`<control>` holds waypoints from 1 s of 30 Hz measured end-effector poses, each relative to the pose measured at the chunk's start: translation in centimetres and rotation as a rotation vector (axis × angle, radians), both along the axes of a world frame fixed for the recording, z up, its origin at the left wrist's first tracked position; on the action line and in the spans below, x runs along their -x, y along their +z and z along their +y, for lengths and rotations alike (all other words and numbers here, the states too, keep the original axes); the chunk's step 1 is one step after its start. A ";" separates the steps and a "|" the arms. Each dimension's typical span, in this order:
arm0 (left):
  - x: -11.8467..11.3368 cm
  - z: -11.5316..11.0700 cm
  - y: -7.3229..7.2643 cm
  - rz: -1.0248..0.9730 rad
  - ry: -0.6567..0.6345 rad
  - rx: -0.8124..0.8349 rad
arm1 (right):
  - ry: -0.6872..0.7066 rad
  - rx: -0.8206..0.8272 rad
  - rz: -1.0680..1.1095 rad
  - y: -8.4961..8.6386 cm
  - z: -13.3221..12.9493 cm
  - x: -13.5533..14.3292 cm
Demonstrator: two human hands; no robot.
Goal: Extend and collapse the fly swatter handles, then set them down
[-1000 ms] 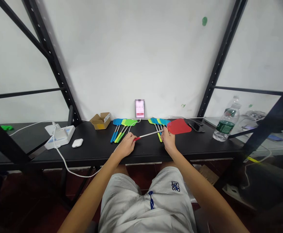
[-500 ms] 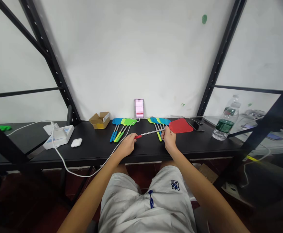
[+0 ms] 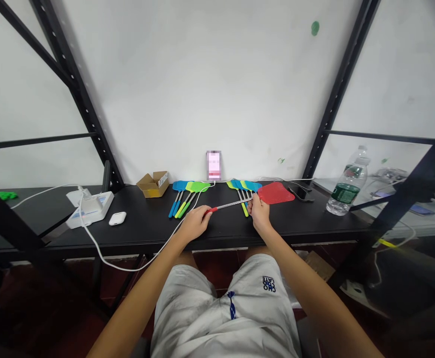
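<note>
A red fly swatter (image 3: 276, 193) is stretched across both hands above the black table, its metal rod running between them. My left hand (image 3: 198, 222) is closed on its red handle. Near the head, my right hand (image 3: 259, 212) grips the rod, with the red head sticking out to the right. Behind my hands lie two fanned groups: blue and green swatters (image 3: 180, 186) on the left, and green and blue swatters (image 3: 244, 185) on the right, partly behind my right hand.
A phone (image 3: 214, 165) leans on the wall. On the left are an open cardboard box (image 3: 153, 185), a white case (image 3: 118, 219) and a power strip (image 3: 97, 209) with a cable; on the right, a dark phone (image 3: 300, 194) and water bottles (image 3: 346, 190).
The red swatter's head has shifted slightly to the left and uncovered more of the dark phone. Both hands keep their hold, with my left hand slightly turned.
</note>
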State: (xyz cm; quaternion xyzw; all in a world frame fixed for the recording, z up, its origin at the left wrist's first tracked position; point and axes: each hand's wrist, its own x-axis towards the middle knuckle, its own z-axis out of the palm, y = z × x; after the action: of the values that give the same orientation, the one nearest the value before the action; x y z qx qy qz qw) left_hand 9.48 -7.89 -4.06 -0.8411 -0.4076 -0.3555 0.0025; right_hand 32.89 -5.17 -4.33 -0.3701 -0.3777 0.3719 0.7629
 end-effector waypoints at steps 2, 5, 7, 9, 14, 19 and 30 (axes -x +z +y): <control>-0.1 -0.2 0.0 0.016 0.000 -0.013 | 0.010 -0.015 -0.036 0.0 -0.2 0.2; -0.5 -0.6 0.2 0.042 -0.010 -0.031 | 0.081 -0.065 -0.090 0.0 -0.7 0.8; -0.8 -0.9 0.3 0.058 -0.017 -0.038 | 0.144 -0.094 -0.124 0.0 -1.1 1.3; -1.1 -1.2 0.3 0.063 -0.029 -0.041 | 0.183 -0.100 -0.154 -0.1 -1.4 1.8; -1.6 -1.6 0.7 -0.047 -0.104 -0.015 | 0.184 -0.073 -0.140 -0.2 -1.7 2.5; -1.5 -1.3 1.0 -0.222 -0.227 0.121 | 0.145 -0.101 -0.092 -0.3 -1.8 2.5; -1.7 -0.8 0.8 -0.440 -0.294 0.353 | 0.123 -0.109 -0.099 -0.3 -1.6 2.5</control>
State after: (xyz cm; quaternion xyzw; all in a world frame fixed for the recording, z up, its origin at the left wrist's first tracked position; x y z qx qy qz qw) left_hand 11.18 -8.69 -3.22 -0.7814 -0.3279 -0.4491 -0.2832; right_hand 30.43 -6.78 -4.66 -0.3219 -0.4565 0.3784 0.7381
